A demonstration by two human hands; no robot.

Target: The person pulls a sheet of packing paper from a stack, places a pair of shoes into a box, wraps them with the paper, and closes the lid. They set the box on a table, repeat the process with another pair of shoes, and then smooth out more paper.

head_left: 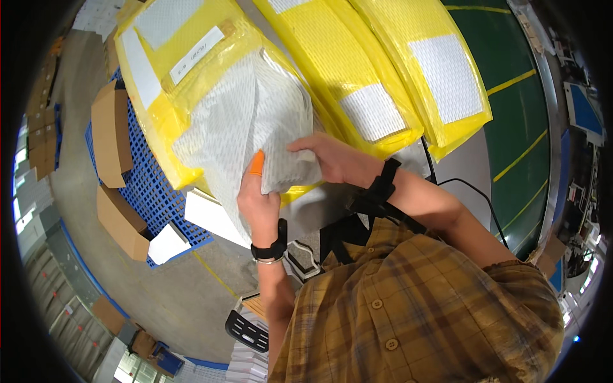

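Note:
A crumpled, translucent white sheet with a fine dashed pattern (246, 118) lies bunched over the near end of a yellow-wrapped bundle (143, 105). My left hand (258, 201) grips the sheet's near edge; an orange finger cot (257, 163) covers one of its fingertips. On the right side of the same sheet, my right hand (329, 157) is closed, with its thumb pointing left across the material and the other fingers hidden. Whatever lies under the folds cannot be made out. A white label strip (196, 55) sits on the bundle beyond the sheet.
Two more yellow-wrapped bundles (377, 76) (469, 70) stand to the right, beside a green surface with yellow lines (514, 115). At left, open cardboard boxes (112, 137) rest on a blue plastic pallet (145, 169). A black cable (476, 186) curves near my right forearm.

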